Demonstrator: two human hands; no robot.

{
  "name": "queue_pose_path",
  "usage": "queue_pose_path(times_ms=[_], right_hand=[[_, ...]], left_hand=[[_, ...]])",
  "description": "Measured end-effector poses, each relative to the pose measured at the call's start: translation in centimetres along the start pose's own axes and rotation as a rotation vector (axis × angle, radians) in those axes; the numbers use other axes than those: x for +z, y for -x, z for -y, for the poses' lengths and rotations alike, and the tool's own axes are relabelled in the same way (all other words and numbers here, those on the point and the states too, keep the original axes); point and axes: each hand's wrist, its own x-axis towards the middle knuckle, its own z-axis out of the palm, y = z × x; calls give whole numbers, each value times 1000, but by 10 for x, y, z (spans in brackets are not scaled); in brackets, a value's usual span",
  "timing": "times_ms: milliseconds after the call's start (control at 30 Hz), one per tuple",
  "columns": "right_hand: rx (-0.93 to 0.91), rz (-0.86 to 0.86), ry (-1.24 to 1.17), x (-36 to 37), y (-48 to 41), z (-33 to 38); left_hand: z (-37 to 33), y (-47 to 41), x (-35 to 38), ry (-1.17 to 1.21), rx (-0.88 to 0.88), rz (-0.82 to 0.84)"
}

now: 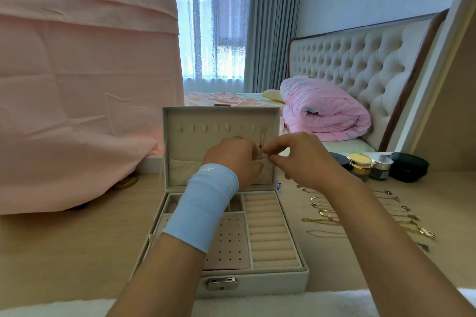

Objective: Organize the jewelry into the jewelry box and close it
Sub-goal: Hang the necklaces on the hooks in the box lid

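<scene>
White leatherette jewelry box (257, 283) sits open on the pale wood surface (64, 252), near centre, metal latch (221, 283) on its near wall. Upright lid (195, 144) stands at the far side, with a row of small hooks (203, 128) across its beige lining and a cloth pocket (185, 172) below them.

Thin gold chain necklace (260, 146) hangs down the lid lining from the right part of the hook row, small pendant low on it, right between my two grips.

My right grip (301, 159) is raised at the lid, thumb and forefinger pinched on the necklace's lower end. My left grip (231, 159), light blue wristband (206, 206) on the wrist, is just left of the chain with fingers curled toward it; fingertips are hidden behind the back of the hand, so I cannot tell whether it holds anything.

Box tray: beige ring rolls (270, 234) in the right section, pink panel with earring holes (229, 242) near left, small compartments far left, partly covered by my forearm.

Loose gold and silver chains and pendants (322, 220) are laid out in rows on the surface right of the box, partly under my right forearm.

Far right: yellow-lidded glass jar (360, 162), grey jar (381, 168), black round case (409, 166). Pink cloth (77, 85) hangs on the left. Bed with rolled pink quilt (324, 113) behind.
</scene>
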Motion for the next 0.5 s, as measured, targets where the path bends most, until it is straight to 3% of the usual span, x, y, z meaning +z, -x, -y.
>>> queue_pose_path(times_ms=[100, 200, 300, 400, 500], right_hand=[[39, 85, 33, -20, 7, -7], [175, 348, 170, -35, 24, -30], [307, 514, 220, -36, 44, -54], [360, 613, 237, -32, 57, -65], [372, 609, 246, -28, 59, -76]], left_hand=[[-14, 4, 1, 55, 80, -44], [-37, 11, 14, 92, 192, 39], [-59, 19, 33, -28, 330, 114], [-74, 24, 45, -98, 360, 210], [-90, 24, 57, -126, 319, 322]])
